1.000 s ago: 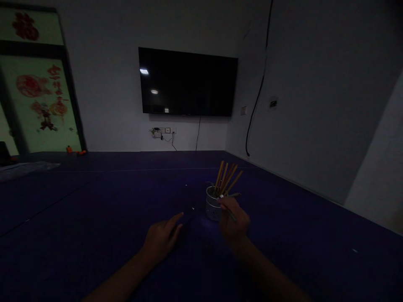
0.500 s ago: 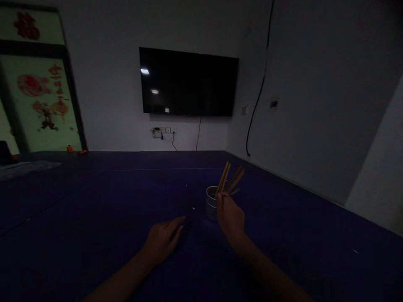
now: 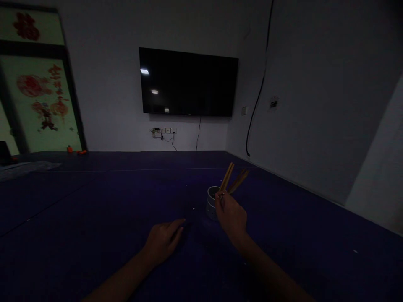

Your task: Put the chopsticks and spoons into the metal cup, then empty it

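In a dim room, a small white cup (image 3: 212, 204) stands on a dark blue surface (image 3: 94, 209). My right hand (image 3: 231, 216) is closed round a bunch of wooden sticks (image 3: 232, 181), which fan up and to the right above the cup's mouth. Whether their lower ends still sit in the cup is hidden by my fingers. My left hand (image 3: 163, 239) rests flat on the blue surface to the left of the cup, fingers loosely stretched and holding nothing.
A black screen (image 3: 188, 82) hangs on the far white wall, with sockets and a cable under it. A door with red paper decorations (image 3: 40, 96) is at the left. A white wall (image 3: 315, 105) borders the blue surface on the right.
My right hand has gathered the sticks into a tighter bunch and raised them a little up and to the right. The left hand has stayed where it was.
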`<state>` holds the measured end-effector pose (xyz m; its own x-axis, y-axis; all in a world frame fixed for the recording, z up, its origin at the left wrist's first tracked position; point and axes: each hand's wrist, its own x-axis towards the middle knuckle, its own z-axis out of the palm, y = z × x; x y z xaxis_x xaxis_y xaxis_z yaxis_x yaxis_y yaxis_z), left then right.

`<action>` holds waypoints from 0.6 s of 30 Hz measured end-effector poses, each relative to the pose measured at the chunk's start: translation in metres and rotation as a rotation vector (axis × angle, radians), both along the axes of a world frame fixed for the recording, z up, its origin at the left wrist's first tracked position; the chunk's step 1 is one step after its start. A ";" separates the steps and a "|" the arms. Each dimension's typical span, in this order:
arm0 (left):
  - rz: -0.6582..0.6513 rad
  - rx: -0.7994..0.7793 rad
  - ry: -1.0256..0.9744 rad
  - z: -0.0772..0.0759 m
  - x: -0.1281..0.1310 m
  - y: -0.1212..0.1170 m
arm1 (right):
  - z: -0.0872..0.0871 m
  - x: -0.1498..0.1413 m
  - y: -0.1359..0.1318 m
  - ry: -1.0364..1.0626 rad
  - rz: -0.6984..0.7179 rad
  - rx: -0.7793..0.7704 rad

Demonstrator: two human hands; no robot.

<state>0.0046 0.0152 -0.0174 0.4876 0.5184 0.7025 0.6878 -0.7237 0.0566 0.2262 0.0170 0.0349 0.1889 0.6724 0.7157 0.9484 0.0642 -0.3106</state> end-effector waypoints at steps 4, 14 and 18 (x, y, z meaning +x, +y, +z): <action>-0.002 -0.012 -0.004 0.001 0.000 0.000 | -0.002 0.002 0.002 0.019 0.015 -0.022; -0.007 -0.040 0.011 0.001 0.001 -0.001 | -0.005 -0.001 -0.002 0.160 0.063 0.224; -0.003 -0.050 0.019 0.001 0.002 -0.001 | -0.014 -0.008 -0.010 -0.041 0.324 0.349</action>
<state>0.0062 0.0146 -0.0167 0.5021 0.5513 0.6663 0.6873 -0.7220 0.0795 0.2181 0.0065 0.0207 -0.0243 0.4102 0.9117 0.8734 0.4524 -0.1803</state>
